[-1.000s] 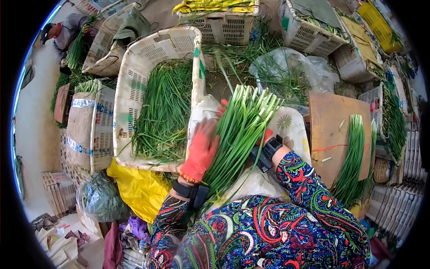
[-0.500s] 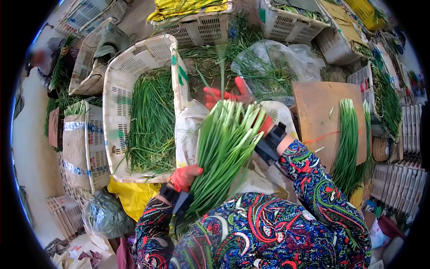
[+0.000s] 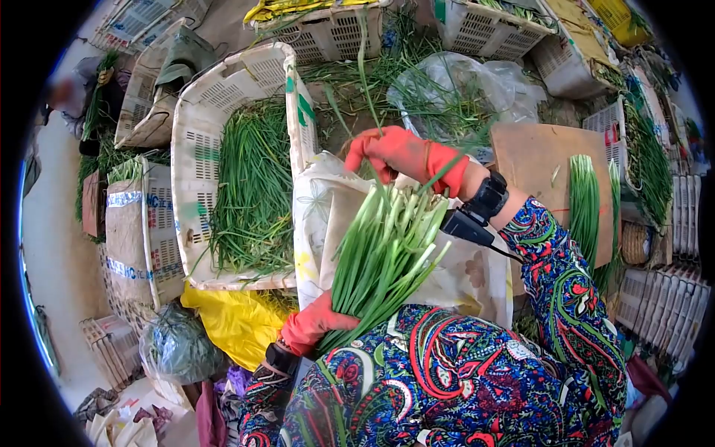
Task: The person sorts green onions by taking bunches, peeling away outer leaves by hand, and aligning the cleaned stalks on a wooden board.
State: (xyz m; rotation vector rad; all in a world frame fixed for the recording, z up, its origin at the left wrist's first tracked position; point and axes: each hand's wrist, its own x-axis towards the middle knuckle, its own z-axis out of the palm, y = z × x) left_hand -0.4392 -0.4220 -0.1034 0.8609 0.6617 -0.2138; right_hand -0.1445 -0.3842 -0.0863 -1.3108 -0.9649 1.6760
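Note:
A thick bunch of garlic chives (image 3: 376, 264) lies tilted across my lap, pale cut ends pointing away and green leaves toward my body. My left hand (image 3: 316, 324), in a red rubber glove, is closed around its leafy lower part. Above the pale ends, my right hand (image 3: 406, 155), also gloved in red, is curled with fingers pointing down. A few long loose chive blades (image 3: 363, 67) rise from its fingers, which appear pinched on them; the exact grip is partly hidden. Under the bunch is a pale patterned cloth (image 3: 477, 272).
A white crate (image 3: 181, 223) of chives stands at left. At right, a brown board (image 3: 521, 164) carries a tidy chive bunch (image 3: 585, 208). Clear plastic sheeting (image 3: 447, 82) and scattered leaves cover the floor ahead. A yellow bag (image 3: 234, 320) lies at left; another person (image 3: 78, 97) is far left.
My right hand has come from behind the bunch to over its pale ends, and its spread fingers have curled. My left hand and the bunch have shifted slightly down.

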